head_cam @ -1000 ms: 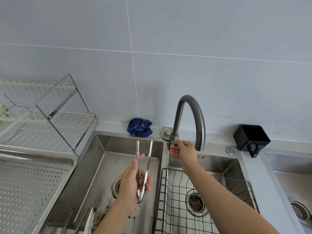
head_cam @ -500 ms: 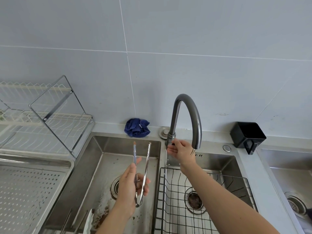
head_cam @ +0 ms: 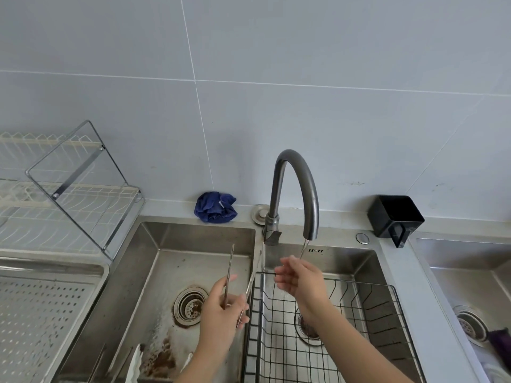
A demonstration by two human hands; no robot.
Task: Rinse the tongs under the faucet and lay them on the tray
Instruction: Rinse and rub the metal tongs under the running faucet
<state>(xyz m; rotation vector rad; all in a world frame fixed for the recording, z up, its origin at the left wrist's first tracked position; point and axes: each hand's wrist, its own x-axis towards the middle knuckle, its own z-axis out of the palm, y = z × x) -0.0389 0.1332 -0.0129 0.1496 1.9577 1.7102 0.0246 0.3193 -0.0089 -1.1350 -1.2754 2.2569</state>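
Right hand (head_cam: pixel 300 280) off faucet (head_cam: pixel 293 167), tongs (head_cam: pixel 229 272) nearer stream (head_cam: pixel 303 248)

Left hand (head_cam: pixel 221 310) grips the tongs (head_cam: pixel 229 272) upright; right hand (head_cam: pixel 300 277) is held forward, fingers loosely spread

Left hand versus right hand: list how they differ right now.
The left hand grips the tongs; the right hand holds nothing, fingers loose. The left hand is over the left basin; the right hand is over the wire basket, under the stream from the faucet. Both are bare.
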